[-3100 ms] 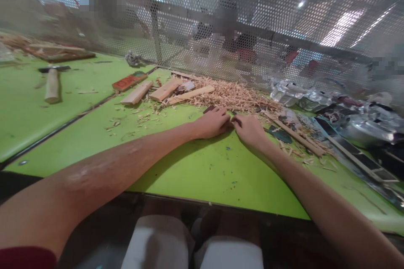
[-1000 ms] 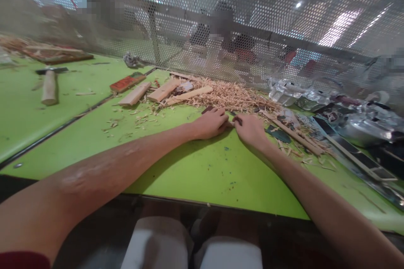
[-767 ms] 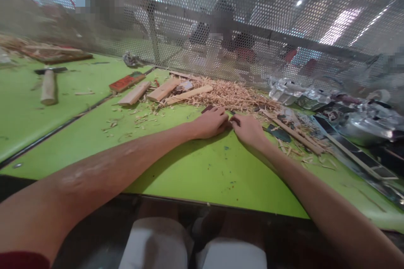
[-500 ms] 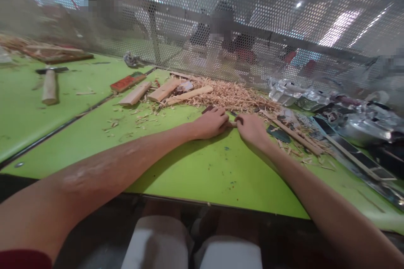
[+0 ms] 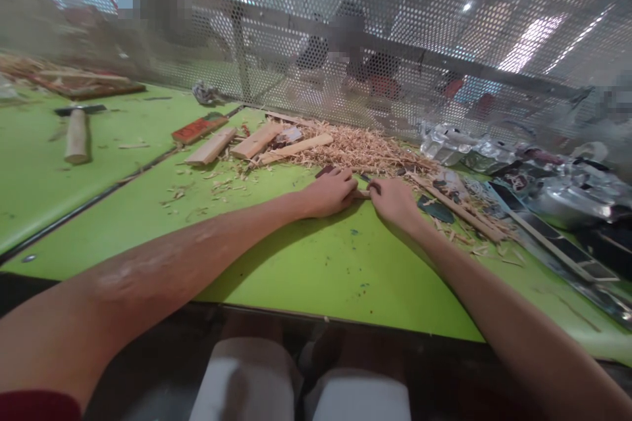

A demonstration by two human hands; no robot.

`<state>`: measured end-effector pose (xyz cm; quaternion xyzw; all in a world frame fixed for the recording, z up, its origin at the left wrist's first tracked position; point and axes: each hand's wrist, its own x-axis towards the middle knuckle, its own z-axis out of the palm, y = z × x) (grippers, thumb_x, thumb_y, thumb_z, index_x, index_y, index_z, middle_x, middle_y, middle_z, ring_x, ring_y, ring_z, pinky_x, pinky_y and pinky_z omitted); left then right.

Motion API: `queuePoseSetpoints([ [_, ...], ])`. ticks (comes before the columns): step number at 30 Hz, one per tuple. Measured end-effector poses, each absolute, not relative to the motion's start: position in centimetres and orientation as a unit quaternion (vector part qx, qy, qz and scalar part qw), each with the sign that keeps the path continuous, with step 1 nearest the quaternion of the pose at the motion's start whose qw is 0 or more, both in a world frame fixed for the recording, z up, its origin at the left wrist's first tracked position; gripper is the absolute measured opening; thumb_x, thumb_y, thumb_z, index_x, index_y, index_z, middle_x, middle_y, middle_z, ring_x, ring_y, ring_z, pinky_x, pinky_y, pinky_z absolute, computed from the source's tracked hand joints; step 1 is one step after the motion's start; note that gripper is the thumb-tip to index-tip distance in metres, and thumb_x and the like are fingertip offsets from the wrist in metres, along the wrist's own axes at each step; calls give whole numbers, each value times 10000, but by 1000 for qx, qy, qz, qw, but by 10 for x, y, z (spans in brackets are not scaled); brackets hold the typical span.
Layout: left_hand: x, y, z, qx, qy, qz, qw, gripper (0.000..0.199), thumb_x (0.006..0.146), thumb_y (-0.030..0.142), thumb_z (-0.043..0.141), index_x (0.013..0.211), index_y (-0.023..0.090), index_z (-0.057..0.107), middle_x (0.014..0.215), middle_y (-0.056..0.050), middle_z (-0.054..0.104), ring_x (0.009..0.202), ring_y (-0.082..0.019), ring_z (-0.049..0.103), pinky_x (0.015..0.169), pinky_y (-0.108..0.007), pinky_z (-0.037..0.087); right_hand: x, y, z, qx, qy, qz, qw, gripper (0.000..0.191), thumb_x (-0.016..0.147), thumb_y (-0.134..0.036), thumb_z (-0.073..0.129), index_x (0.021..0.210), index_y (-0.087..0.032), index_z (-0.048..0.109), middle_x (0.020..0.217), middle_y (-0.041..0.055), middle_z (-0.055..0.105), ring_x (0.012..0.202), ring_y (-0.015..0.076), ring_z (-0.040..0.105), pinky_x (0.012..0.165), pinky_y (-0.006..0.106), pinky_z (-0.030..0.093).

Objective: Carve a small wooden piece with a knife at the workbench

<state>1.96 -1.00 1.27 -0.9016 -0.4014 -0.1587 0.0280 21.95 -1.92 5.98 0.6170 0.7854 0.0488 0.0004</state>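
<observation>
A short, thin piece of wood (image 5: 363,195) spans the gap between my two hands, low over the green tabletop. My left hand (image 5: 332,192) is closed with its fingers curled over one end of it. At the other end, my right hand (image 5: 394,198) pinches it. Both ends are hidden in the fingers. A dark red flat piece (image 5: 323,172) shows just behind my left hand; its kind I cannot make out. A dark thin object (image 5: 365,177) lies behind the gap. Right of my right hand is a dark green flat scrap (image 5: 435,209).
Wood shavings (image 5: 365,148) are heaped against the perforated metal screen (image 5: 306,92). Wooden blocks (image 5: 212,147) and an orange box (image 5: 199,128) lie left, and a hammer (image 5: 78,135) farther left. A wooden strip (image 5: 464,214) and crumpled clear plastic (image 5: 577,194) lie right.
</observation>
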Motion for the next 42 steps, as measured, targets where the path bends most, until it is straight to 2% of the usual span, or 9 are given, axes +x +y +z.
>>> queuePoseSetpoints([
  [8,20,-11,14,-900,-403,-163,11,306,1188,331,495,1262,155,735,1386,-203,712,1287,-348,670,1101,-469,548,219,-20,54,563,826,15,-12,474,1169,-192,427,1380,-186,852,1318,168,883,1172,330,816,971,396,559],
  [13,20,-8,13,-899,-409,-151,28,310,1180,311,492,1261,145,742,1355,-206,712,1270,-363,670,1102,-491,538,225,-13,55,618,785,22,-27,490,1142,-163,444,1324,-203,897,1284,153,892,1161,320,823,966,380,566],
  [18,20,-10,14,-901,-405,-152,24,294,1179,309,499,1253,155,738,1355,-195,710,1276,-350,667,1114,-478,533,223,-14,52,594,803,12,-42,493,1122,-171,451,1331,-197,897,1280,152,898,1148,308,822,990,386,582],
  [24,20,-12,16,-899,-407,-159,5,305,1193,312,485,1244,143,734,1374,-210,711,1299,-353,669,1129,-486,535,222,-18,51,581,813,2,-48,490,1124,-189,447,1319,-217,895,1314,158,891,1195,349,820,1004,429,590],
  [27,19,-11,15,-902,-400,-165,5,298,1191,319,483,1219,153,728,1357,-203,714,1283,-348,668,1120,-484,536,226,-14,51,559,827,-7,-54,477,1138,-204,451,1313,-258,892,1308,128,895,1178,330,821,1024,433,589],
  [30,17,-10,12,-902,-396,-168,10,279,1180,328,500,1250,168,717,1354,-190,716,1270,-347,663,1115,-489,534,225,-14,49,540,840,-8,-51,461,1143,-199,456,1339,-233,872,1319,119,894,1156,301,813,1036,413,575],
  [33,16,-9,12,-903,-396,-169,12,282,1170,332,518,1310,175,705,1361,-185,713,1266,-346,656,1117,-492,531,222,-18,49,539,842,8,-36,446,1157,-204,450,1358,-184,848,1310,143,890,1156,295,807,1010,386,554],
  [39,17,-10,14,-903,-397,-165,6,300,1182,321,474,1230,160,722,1323,-196,704,1249,-346,650,1096,-483,534,220,-21,54,591,806,3,-37,455,1154,-206,441,1308,-233,868,1290,155,888,1161,350,809,925,410,552],
  [42,18,-10,14,-903,-398,-160,12,303,1186,311,472,1224,155,729,1290,-189,706,1256,-346,657,1111,-482,527,223,-18,54,604,796,13,-38,448,1142,-188,450,1258,-238,879,1255,148,893,1144,347,816,905,403,553],
])
